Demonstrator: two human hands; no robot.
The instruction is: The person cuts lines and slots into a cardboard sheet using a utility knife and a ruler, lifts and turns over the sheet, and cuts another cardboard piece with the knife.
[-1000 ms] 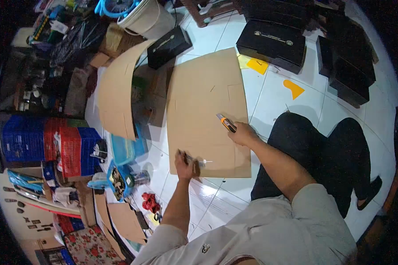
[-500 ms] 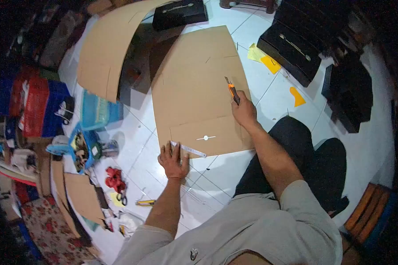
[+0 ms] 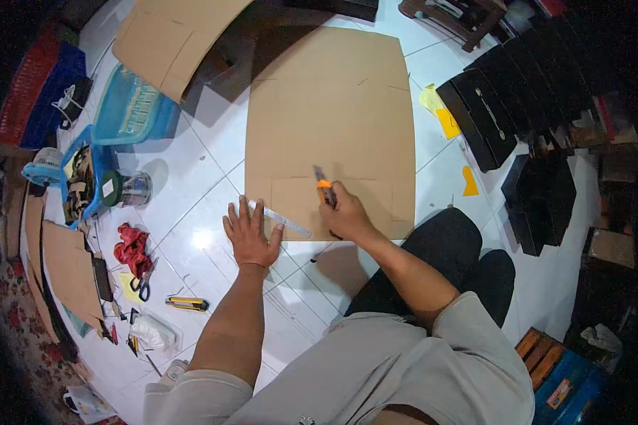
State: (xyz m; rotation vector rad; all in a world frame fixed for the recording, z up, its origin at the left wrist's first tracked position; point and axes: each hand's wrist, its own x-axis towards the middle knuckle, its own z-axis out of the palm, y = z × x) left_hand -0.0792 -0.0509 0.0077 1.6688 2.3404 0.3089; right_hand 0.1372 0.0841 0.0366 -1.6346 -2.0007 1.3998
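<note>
A large sheet of brown cardboard with thin marked lines lies on the tiled floor. My left hand rests at its near left corner, fingers spread flat. A short metal ruler slants along the cardboard's near edge, its upper end touching the fingers of that hand. In my right hand is an orange and black utility knife, held above the near part of the sheet with the blade pointing away from me. The white slot with a round middle, seen earlier in the cardboard, is hidden now.
A curved cardboard piece stands at upper left beside a light blue basket. On the left floor lie a yellow cutter, scissors and red cloth. Black boxes stand at right, near yellow scraps.
My right hand has brought the utility knife from the sheet's right side toward me and left, closer to the ruler. The left hand stays by the ruler with its fingers more spread. The view has shifted.
</note>
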